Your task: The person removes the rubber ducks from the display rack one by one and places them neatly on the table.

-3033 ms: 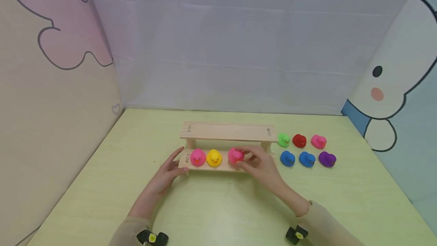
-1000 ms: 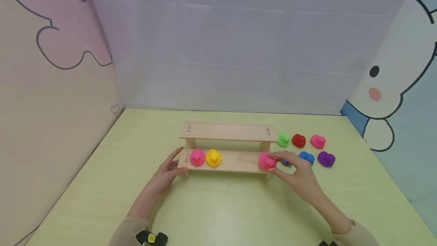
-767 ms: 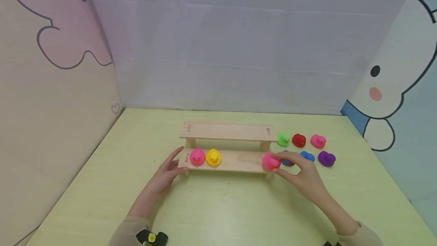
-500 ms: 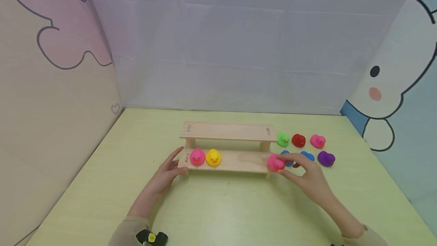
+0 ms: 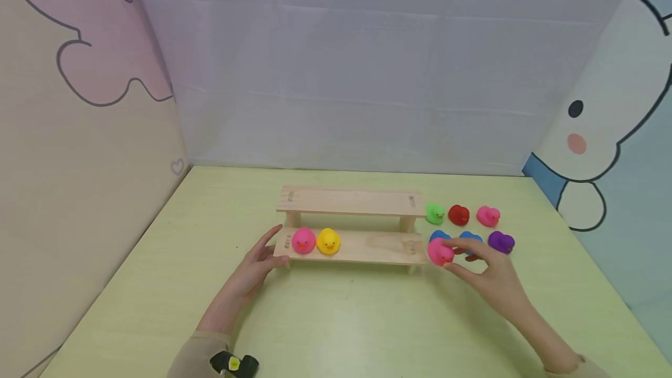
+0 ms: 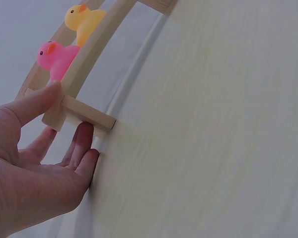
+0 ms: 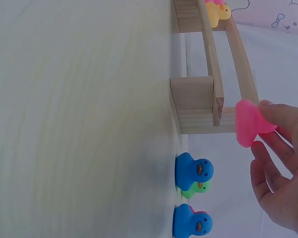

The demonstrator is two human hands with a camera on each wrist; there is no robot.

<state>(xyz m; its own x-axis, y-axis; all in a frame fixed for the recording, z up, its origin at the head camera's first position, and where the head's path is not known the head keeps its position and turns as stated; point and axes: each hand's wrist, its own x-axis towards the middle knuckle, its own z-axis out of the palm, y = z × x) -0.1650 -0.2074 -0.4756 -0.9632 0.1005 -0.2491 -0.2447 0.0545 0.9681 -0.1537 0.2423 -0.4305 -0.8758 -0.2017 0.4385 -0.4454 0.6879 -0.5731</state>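
My left hand (image 5: 254, 267) grips the left end of the lower shelf of a two-step wooden rack (image 5: 367, 247), thumb at the front; the left wrist view shows the thumb on the board (image 6: 87, 62). A pink duck (image 5: 303, 241) and a yellow duck (image 5: 329, 242) stand side by side on that shelf's left part. Just off its right end, my right hand (image 5: 496, 282) pinches another pink duck (image 5: 440, 252) between thumb and fingers. In the right wrist view this held duck (image 7: 248, 123) is raised above the table, beside the rack's end.
Right of the rack, a green duck (image 5: 434, 213), a red duck (image 5: 459, 215) and a pink duck (image 5: 488, 216) form a back row. In front are two blue ducks (image 5: 438, 235), partly hidden, and a purple duck (image 5: 501, 242). A cloth backdrop (image 5: 336, 86) stands behind.
My right hand has carried its pink duck rightward along the lower shelf, from near the yellow duck to beyond the shelf's right end. My left hand has stayed on the rack.
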